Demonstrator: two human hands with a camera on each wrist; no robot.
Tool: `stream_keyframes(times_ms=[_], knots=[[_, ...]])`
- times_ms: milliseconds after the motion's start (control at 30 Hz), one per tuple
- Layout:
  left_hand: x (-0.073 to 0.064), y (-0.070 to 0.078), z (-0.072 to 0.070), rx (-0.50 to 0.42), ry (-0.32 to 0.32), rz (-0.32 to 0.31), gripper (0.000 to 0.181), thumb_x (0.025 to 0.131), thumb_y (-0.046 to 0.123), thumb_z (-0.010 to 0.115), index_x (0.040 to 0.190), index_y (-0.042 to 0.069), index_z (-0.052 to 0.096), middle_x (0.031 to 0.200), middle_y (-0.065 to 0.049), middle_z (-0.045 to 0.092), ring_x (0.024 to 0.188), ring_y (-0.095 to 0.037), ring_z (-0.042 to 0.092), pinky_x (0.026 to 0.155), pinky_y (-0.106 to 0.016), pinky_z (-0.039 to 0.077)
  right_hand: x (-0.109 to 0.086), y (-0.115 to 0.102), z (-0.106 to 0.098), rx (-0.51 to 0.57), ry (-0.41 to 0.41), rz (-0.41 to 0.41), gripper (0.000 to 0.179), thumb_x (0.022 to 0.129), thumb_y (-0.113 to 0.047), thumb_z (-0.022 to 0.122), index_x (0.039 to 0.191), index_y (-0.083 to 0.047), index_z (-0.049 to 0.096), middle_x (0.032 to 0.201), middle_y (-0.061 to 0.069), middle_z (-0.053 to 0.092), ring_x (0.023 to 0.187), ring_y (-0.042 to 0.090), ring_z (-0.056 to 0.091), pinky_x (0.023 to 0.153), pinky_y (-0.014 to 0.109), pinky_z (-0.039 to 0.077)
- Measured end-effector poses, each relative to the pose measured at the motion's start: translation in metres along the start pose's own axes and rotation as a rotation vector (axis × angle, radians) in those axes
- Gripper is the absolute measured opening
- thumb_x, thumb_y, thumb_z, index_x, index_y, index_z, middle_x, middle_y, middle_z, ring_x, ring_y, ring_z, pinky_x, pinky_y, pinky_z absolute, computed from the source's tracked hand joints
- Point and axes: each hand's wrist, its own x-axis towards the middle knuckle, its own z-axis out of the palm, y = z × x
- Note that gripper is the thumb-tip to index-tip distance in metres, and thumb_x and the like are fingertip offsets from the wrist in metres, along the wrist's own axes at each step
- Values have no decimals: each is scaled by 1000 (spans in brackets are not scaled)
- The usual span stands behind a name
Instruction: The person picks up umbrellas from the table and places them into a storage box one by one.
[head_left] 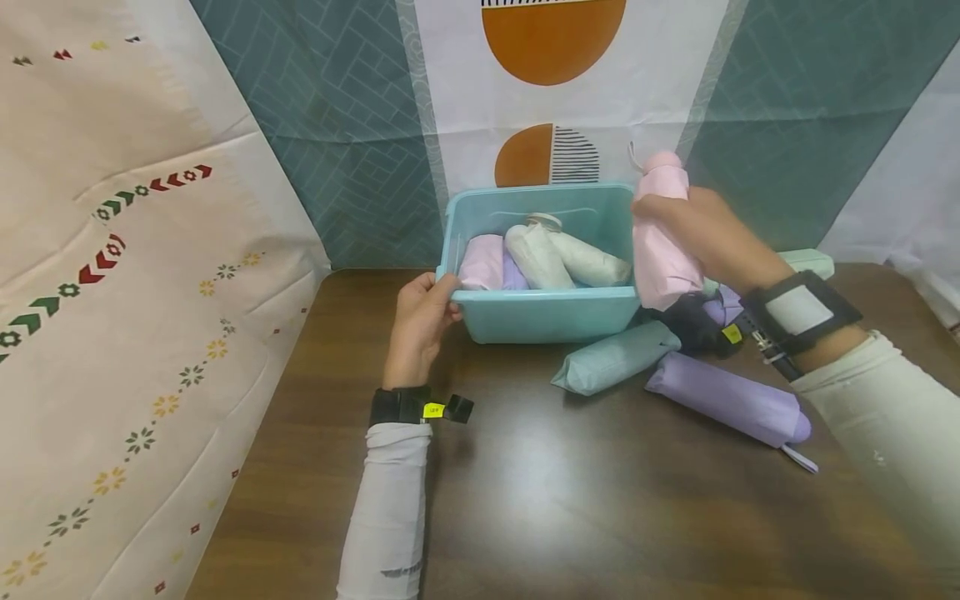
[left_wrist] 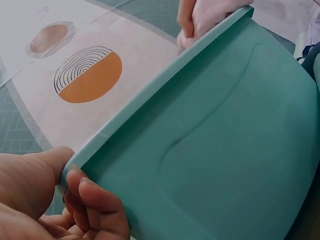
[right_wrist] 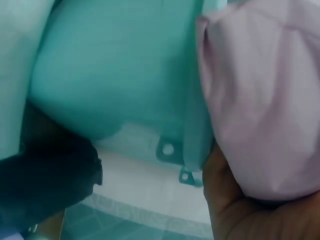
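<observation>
A teal plastic bin (head_left: 555,317) stands on the table against the back cloth. My left hand (head_left: 422,321) pinches its rim at the front left corner, thumb above and fingers curled beneath the lip, as the left wrist view shows. My right hand (head_left: 693,229) grips a pink folded umbrella (head_left: 663,258), raised upright at the bin's right end, its knob and strap on top. Inside the bin lie a pink umbrella (head_left: 482,262), a purple umbrella (head_left: 513,273) mostly covered, and two whitish umbrellas (head_left: 538,257). In the right wrist view the pink cover (right_wrist: 265,100) hides most of the fingers.
In front of the bin and to its right lie a grey-green folded umbrella (head_left: 618,358), a purple one (head_left: 727,398) and a black one (head_left: 688,323). A pale green one (head_left: 810,262) is partly behind my right wrist. Patterned cloth (head_left: 360,125) hangs behind the table (head_left: 495,517).
</observation>
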Motion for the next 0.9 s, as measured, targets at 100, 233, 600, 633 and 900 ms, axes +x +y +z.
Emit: stream_keyframes(times_ms=[100,233,600,633,900], knots=[[1,-1,-1,-2,6,14,12,85,9,58,82,0,50,70,-6,45,56,-12,46,56,-23,43,10,-3,-1,-24,-31,26,64,88,-61,57,116,-5,47,99,13,57,76,22,63,65,40,52],[2,-3,-2,-4,-4,16,13,85,10,58,83,0,50,72,-7,46,57,-13,46,57,-23,43,18,-6,-3,-81,-20,54,63,88,-62,55,114,-5,46,97,11,56,73,20,62,62,38,51],[2,-3,-2,-5,-13,21,13,84,10,59,82,1,50,73,-6,46,57,-12,46,57,-23,43,23,-15,-5,-201,-42,82,64,87,-63,52,113,-4,47,89,12,58,67,23,61,56,43,49],[2,-3,-2,-7,-12,23,13,84,10,59,82,1,50,73,-6,47,57,-12,46,57,-23,43,23,-16,-5,-202,-51,75,64,87,-64,52,112,-4,48,88,12,58,67,23,61,57,42,49],[3,-5,-3,-21,-9,26,13,84,9,59,79,2,49,70,-5,46,56,-11,47,56,-23,43,25,-21,-9,-199,-178,37,71,90,-69,43,106,0,48,77,9,60,63,19,62,58,38,51]])
